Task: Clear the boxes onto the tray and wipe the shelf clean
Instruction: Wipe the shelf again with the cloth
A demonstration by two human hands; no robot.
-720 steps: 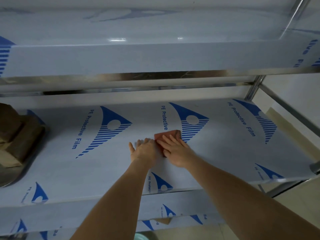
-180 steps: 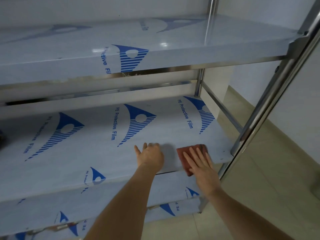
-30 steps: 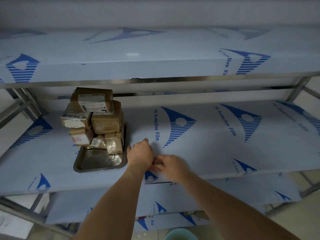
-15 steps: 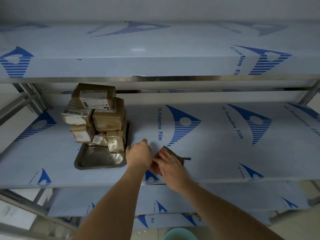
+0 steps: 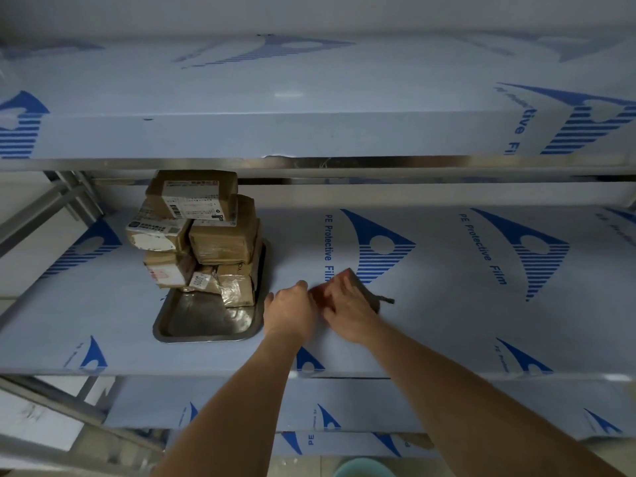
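Forearms reaching up from bottom edge, over front lip of shelf (image 5: 103, 318). Bucket (image 5: 364, 468), teal rim only, showing at bottom below lower shelf levels.

L hand (image 5: 290, 311) lying on shelf just right of tray (image 5: 206, 325), palm down; fingers blurred, looking loosely bent, gripping nothing visible. R hand (image 5: 347, 313) touching L hand's right side, fingers spread narrow and pressing flat on cloth (image 5: 358, 287); cloth reddish w/ dark edge, far corner sticking out past fingertips, resting on shelf. Short dark bit poking out at cloth's right side, can't tell what.

Tray sitting on shelf, left of centre, near half bare and shiny. Boxes (image 5: 220, 242) stacked on tray's far half, several layers, brown w/ white labels, top one nearly touching upper shelf (image 5: 309, 132).

Shelf covered in pale film w/ blue triangle logos and "PE Protective Film" print. Upper shelf wearing same film, steel edge showing under it. Steel braces (image 5: 41, 208) crossing at far left.
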